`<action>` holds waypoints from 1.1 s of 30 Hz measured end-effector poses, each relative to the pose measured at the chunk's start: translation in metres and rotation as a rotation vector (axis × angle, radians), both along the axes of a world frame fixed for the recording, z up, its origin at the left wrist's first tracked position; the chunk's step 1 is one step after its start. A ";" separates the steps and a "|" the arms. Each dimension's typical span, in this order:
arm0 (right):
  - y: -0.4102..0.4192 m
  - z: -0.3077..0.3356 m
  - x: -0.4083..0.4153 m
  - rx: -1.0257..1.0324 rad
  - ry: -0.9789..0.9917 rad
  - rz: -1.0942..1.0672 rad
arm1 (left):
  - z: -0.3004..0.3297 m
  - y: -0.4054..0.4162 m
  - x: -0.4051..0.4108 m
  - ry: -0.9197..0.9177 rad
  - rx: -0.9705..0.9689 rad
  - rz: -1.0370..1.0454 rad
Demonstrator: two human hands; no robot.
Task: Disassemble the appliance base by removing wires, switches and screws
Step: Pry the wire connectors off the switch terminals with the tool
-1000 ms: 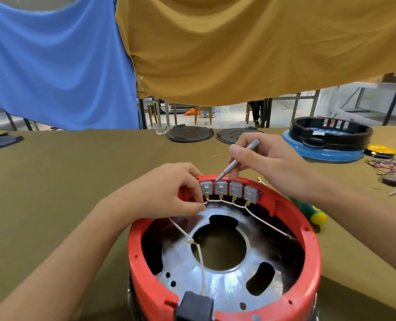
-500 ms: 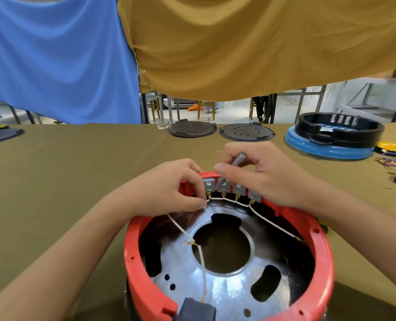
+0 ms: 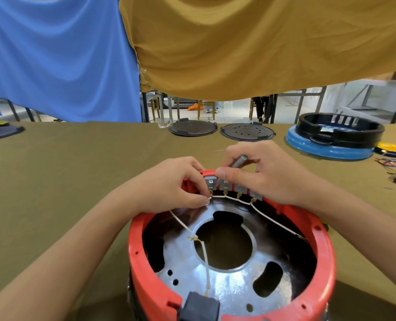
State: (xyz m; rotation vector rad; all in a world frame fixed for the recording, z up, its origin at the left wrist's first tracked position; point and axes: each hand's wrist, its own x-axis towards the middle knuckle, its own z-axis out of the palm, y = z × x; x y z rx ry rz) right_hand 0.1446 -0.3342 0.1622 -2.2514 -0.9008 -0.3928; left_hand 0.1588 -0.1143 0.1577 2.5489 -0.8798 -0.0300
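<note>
The right hand (image 3: 268,174) has dropped lower, fingers curled round the grey tool (image 3: 238,161), now tucked down behind the switches (image 3: 233,187) on the red base (image 3: 326,258). The left hand (image 3: 169,188) still pinches the white wire (image 3: 185,225) at the leftmost switch, so prying the switches loose looks to be under way.

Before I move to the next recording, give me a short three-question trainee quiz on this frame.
1. True or false: the right hand holds a grey metal tool above the row of grey switches.
2. Multiple choice: the left hand's fingers pinch the white wire at which end of the row? A) leftmost switch B) rightmost switch C) black connector at the near rim
3. Fill in: the black ring at far right rests on a ____ disc.

Key: 1 true; 2 A; 3 blue.
</note>
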 end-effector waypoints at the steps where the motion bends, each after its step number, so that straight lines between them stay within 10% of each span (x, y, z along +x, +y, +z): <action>1: 0.000 0.000 0.001 0.006 0.013 -0.001 | 0.000 0.000 0.000 -0.001 0.002 -0.001; 33: 0.004 0.001 0.012 0.116 0.162 -0.038 | -0.002 0.001 0.002 -0.019 -0.001 -0.018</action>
